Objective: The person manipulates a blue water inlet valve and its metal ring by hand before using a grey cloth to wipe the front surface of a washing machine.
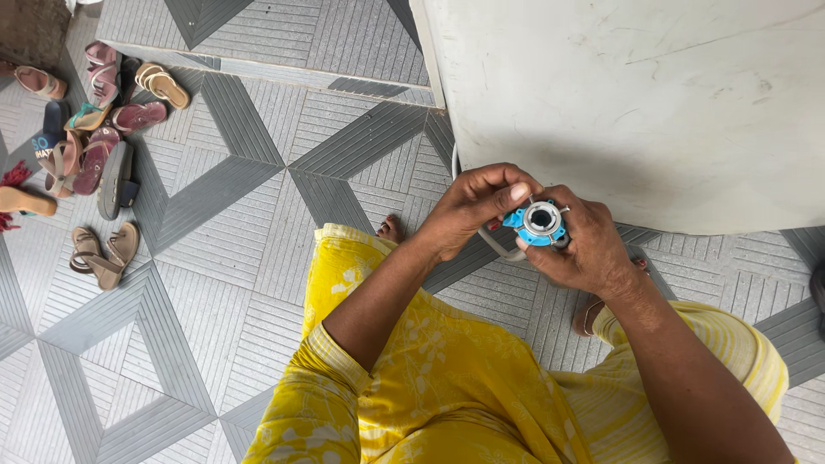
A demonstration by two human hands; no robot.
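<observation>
My right hand [589,249] grips a small blue hose fitting [540,222] with a round metal ring at its open end, facing up toward me. My left hand [474,204] pinches the fitting's left side with its fingertips. A pale grey hose [497,245] curves under both hands from the fitting. Both hands are held in front of my yellow dress, just below the edge of a large white appliance [636,103].
Grey patterned floor tiles [241,215] lie below. Several sandals and slippers [94,129] are scattered at the far left. A raised step [258,69] crosses the top. My bare feet [391,228] show beneath the dress.
</observation>
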